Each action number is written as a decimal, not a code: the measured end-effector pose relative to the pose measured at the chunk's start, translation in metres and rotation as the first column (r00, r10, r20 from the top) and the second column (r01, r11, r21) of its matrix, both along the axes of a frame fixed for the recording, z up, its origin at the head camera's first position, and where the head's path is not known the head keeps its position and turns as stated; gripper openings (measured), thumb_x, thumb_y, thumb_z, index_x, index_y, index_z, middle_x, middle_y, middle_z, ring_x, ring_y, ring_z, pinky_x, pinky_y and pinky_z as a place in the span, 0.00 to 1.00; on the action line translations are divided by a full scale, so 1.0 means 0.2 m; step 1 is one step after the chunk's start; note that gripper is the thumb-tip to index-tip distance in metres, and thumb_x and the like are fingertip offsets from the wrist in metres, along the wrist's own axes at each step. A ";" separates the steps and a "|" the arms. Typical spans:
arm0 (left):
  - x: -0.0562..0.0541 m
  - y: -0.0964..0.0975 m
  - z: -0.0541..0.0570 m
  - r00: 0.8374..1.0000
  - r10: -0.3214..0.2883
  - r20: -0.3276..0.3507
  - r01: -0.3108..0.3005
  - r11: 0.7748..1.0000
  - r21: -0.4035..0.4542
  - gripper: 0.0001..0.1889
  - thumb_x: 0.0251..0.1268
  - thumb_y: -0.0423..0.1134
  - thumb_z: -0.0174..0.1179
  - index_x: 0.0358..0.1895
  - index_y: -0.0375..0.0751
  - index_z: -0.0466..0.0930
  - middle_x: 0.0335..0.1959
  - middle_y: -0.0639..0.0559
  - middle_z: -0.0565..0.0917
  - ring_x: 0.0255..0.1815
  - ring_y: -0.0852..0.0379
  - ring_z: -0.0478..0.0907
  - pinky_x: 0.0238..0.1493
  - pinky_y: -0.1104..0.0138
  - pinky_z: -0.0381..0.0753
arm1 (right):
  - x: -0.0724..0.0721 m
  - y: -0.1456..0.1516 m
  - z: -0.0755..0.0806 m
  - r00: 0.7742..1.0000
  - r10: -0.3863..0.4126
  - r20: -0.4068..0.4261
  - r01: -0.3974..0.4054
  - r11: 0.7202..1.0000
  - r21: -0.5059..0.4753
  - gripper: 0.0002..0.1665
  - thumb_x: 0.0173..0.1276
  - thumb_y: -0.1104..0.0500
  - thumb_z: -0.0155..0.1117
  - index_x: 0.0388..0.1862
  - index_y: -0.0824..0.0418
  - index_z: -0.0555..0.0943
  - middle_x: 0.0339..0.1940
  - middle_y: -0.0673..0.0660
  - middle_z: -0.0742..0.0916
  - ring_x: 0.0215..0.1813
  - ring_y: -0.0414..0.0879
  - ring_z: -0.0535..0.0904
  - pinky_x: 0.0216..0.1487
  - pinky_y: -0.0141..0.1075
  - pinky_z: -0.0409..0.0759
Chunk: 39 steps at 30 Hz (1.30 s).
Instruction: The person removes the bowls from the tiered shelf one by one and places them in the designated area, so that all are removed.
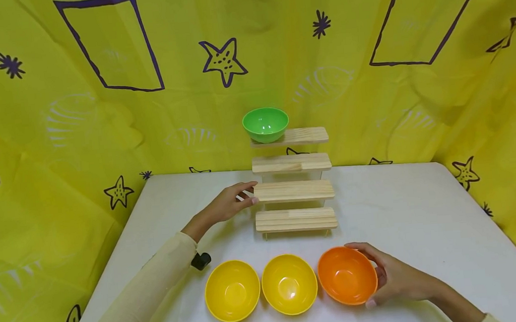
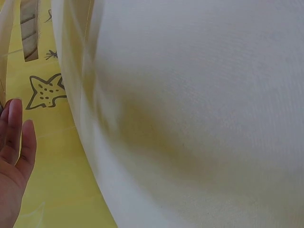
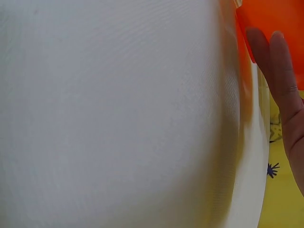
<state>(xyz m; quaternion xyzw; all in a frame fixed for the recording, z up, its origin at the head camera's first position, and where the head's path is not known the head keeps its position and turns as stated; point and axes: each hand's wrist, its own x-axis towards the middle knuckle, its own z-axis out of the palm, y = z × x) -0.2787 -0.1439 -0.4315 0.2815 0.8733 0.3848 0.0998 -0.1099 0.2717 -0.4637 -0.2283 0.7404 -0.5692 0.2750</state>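
At the table's middle stands a four-tier wooden stand (image 1: 296, 220), with a green bowl (image 1: 266, 125) on the left of its top tier. My left hand (image 1: 231, 202) holds the left end of the second tier from the front between thumb and fingers. On the right, my right hand (image 1: 396, 277) grips the right side of an orange bowl (image 1: 347, 276), thumb near its front edge and fingers round the back. That bowl's outer wall and my fingers (image 3: 282, 71) show in the right wrist view. The left wrist view shows part of my left hand (image 2: 14, 161), not the grip.
Left of the orange bowl, two yellow bowls (image 1: 233, 291) sit in a row on the white table (image 1: 393, 206). A yellow sheet with drawn starfish (image 1: 224, 61) surrounds the table at the back and sides. A small black piece (image 1: 200, 261) shows beneath the left wrist.
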 end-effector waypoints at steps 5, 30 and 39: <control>0.00 0.00 0.00 1.000 0.003 -0.003 -0.003 1.000 -0.006 0.31 0.75 0.46 0.59 0.76 0.40 0.64 0.61 0.40 0.78 0.56 0.46 0.81 0.57 0.56 0.82 | 0.00 0.00 -0.01 1.000 0.017 0.021 -0.016 1.000 -0.009 0.58 0.55 0.66 0.78 0.79 0.55 0.54 0.70 0.63 0.71 0.59 0.51 0.80 0.56 0.38 0.84; -0.01 0.00 0.00 1.000 0.007 -0.006 -0.007 1.000 -0.001 0.31 0.74 0.46 0.60 0.75 0.40 0.66 0.60 0.40 0.79 0.56 0.46 0.81 0.57 0.55 0.82 | 0.03 0.00 0.00 0.998 0.037 0.045 -0.041 0.995 0.089 0.61 0.56 0.64 0.78 0.80 0.52 0.51 0.71 0.73 0.66 0.46 0.54 0.86 0.49 0.40 0.87; -0.01 0.00 0.00 1.000 0.017 0.001 -0.017 1.000 0.021 0.31 0.73 0.46 0.61 0.74 0.39 0.67 0.60 0.40 0.80 0.55 0.46 0.82 0.56 0.56 0.82 | 0.04 0.01 0.02 0.996 0.066 0.061 -0.070 0.995 0.066 0.61 0.57 0.65 0.76 0.81 0.53 0.48 0.73 0.78 0.61 0.45 0.54 0.86 0.50 0.39 0.86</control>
